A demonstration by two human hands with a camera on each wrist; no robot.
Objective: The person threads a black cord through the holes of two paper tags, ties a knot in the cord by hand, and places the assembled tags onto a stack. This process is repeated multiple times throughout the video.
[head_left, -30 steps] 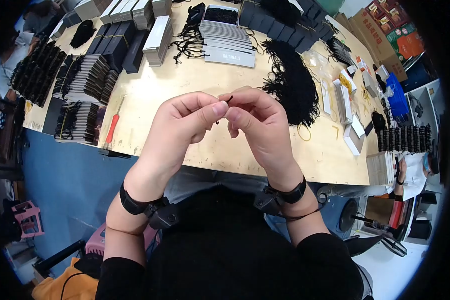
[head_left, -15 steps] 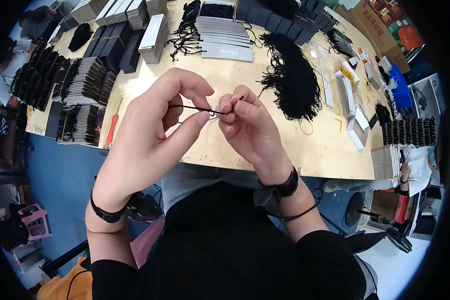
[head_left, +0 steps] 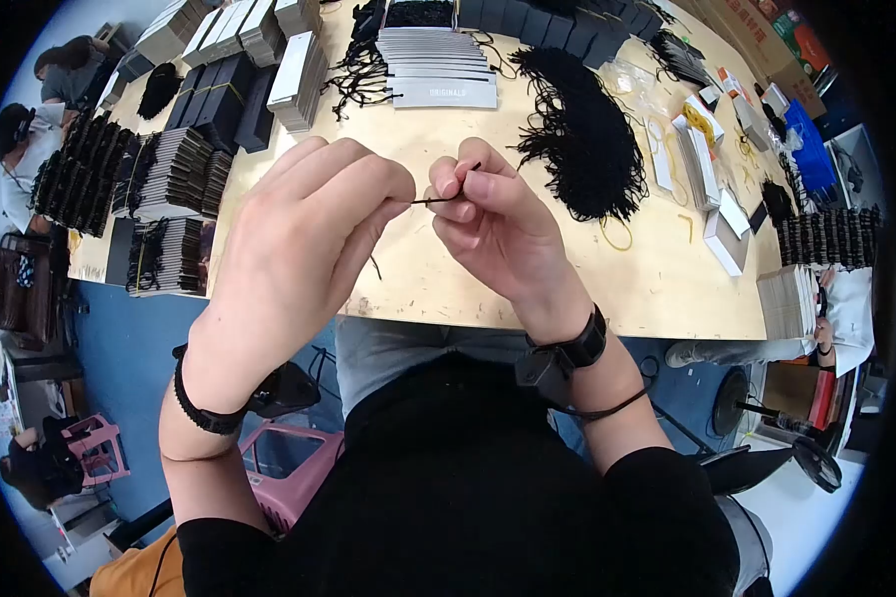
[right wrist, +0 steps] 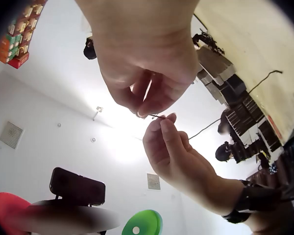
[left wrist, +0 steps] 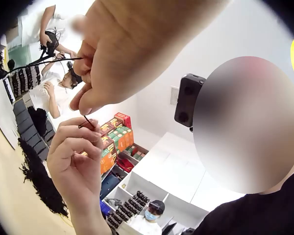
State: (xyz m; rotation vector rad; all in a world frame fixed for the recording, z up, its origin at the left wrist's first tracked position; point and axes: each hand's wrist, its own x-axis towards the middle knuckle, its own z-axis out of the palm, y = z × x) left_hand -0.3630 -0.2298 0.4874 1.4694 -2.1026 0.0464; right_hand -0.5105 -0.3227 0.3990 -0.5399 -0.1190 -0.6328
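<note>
A thin black cord (head_left: 432, 201) is stretched between the two hands above the table. The left hand (head_left: 304, 234) pinches it between thumb and fingertips, its back turned up, and a loose end hangs below that hand. Thumb and curled fingers of the right hand (head_left: 503, 229) grip the other part, with a short tip standing out above the thumb. In the left wrist view a small loop of the cord (left wrist: 86, 123) shows at the right hand's fingertips (left wrist: 78, 161). The right wrist view shows a long tail of cord (right wrist: 206, 128) trailing from the left hand (right wrist: 186, 159).
Behind the hands lie a stack of grey cards (head_left: 443, 93) and a pile of black cords (head_left: 582, 139). Card bundles (head_left: 174, 174) and dark boxes (head_left: 214, 95) stand at the left. White boxes (head_left: 729, 234) and a yellow band (head_left: 617, 236) lie at the right.
The hands were together, then drew apart with cord between them. Since then the left hand has turned its back upward and closed its fingertips on the cord; the right keeps its grip.
</note>
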